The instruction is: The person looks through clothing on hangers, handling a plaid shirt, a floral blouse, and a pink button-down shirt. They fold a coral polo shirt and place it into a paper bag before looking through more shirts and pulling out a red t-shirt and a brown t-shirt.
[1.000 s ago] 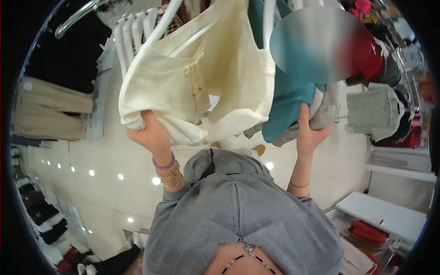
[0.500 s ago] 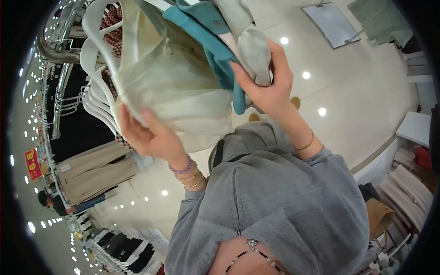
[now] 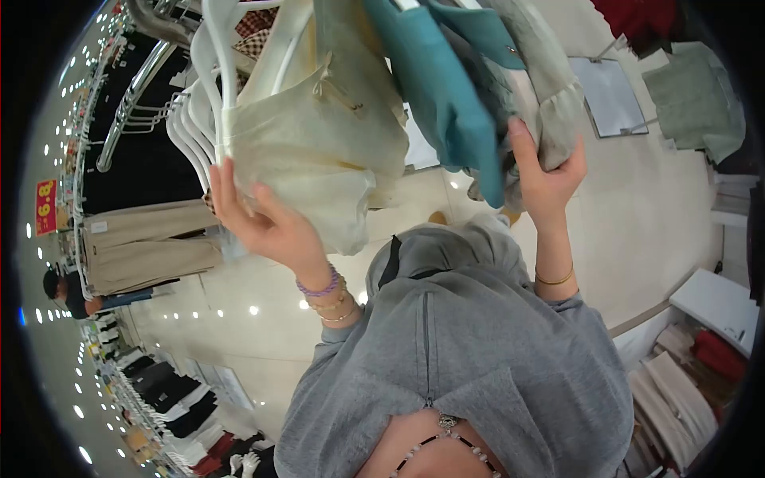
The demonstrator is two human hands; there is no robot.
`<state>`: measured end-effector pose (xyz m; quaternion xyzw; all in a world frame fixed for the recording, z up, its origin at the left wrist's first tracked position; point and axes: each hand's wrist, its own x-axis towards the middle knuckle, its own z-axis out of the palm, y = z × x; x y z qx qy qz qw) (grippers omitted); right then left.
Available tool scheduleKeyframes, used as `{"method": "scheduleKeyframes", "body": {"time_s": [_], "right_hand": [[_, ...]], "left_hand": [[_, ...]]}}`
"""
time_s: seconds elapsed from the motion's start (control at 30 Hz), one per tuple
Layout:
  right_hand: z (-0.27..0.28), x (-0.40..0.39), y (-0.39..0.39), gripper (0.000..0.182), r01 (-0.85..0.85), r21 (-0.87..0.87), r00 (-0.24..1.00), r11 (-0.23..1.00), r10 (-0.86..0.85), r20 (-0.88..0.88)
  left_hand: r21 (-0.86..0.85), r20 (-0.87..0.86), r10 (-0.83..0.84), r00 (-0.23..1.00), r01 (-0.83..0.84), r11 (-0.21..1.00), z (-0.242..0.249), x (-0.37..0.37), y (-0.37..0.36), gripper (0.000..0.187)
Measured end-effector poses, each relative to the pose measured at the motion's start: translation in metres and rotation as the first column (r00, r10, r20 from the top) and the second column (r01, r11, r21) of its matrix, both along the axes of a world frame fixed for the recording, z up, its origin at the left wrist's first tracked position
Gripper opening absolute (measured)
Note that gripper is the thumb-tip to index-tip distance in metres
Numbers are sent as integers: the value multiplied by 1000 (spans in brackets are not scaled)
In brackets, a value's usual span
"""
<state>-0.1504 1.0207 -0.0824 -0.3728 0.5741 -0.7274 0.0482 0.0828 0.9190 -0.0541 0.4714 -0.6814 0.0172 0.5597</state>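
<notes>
A pale cream-green blouse (image 3: 319, 135) with a small tie at its front hangs on a white hanger (image 3: 227, 88). My left hand (image 3: 267, 223) is at the blouse's left edge, fingers apart and resting against the fabric. To the right, my right hand (image 3: 550, 179) closes around the lower part of a grey-green garment (image 3: 550, 88), thumb on the near side. A teal garment (image 3: 442, 88) hangs just left of that hand, between it and the blouse. The upper ends of these garments run out of view.
More white hangers (image 3: 187, 135) hang on a metal rail (image 3: 135, 103) at the left, near beige trousers (image 3: 151, 247). A person (image 3: 76, 291) is farther off. Folded clothes (image 3: 673, 398) lie on a shelf at lower right. A mirror-like panel (image 3: 610, 95) stands on the tiled floor.
My right hand has moved right with the grey-green garment, widening the gap from the blouse. The teal garment has shifted right too. My left hand stays by the blouse's edge.
</notes>
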Motion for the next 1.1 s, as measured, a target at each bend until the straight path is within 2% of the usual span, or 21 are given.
{"method": "scheduleKeyframes", "body": {"time_s": [0.03,0.13,0.2,0.27,0.33,0.4,0.43,0.47,0.57,0.7,0.8,1.0,1.1], "right_hand": [[1,0,2,32,-15,4,1000,1000,15,6],[2,1,6,31,-44,6,999,999,44,18],[3,3,8,29,-28,26,999,999,28,-18],[4,3,10,27,22,29,999,999,-21,-38],[4,0,11,26,117,12,993,993,-116,-34],[6,-12,16,25,153,17,987,988,-152,-61],[7,-16,19,25,178,23,982,984,-176,-69],[8,-19,16,17,199,-47,980,979,-199,1],[12,-21,17,15,249,-69,968,966,-249,15],[7,-28,25,18,301,-89,953,949,-302,7],[11,-31,22,19,364,-183,930,913,-368,16],[18,-34,28,20,387,-191,919,902,-393,5],[26,-28,25,20,416,-221,909,882,-400,115]], "left_hand": [[-58,160,99,982,-91,994,5,-5,5,40],[-162,255,-84,963,128,978,11,-27,23,42],[-48,236,-248,940,266,963,15,-60,34,43],[64,120,-356,927,351,934,7,-71,26,43],[166,-79,-402,912,410,897,-17,-66,10,42],[284,-337,-302,892,402,870,-8,-47,3,39],[263,-382,-276,882,390,882,-7,-38,-3,36],[244,-427,-249,869,376,894,-6,-29,-9,33],[282,-468,-186,864,345,895,-3,-6,-19,29],[224,-502,-223,836,374,900,-3,-5,-20,27],[205,-519,-258,815,411,888,-5,-2,-22,28],[196,-561,-287,777,461,865,-7,3,-24,30],[62,-541,-309,782,403,913,-5,-7,-23,32]]}}
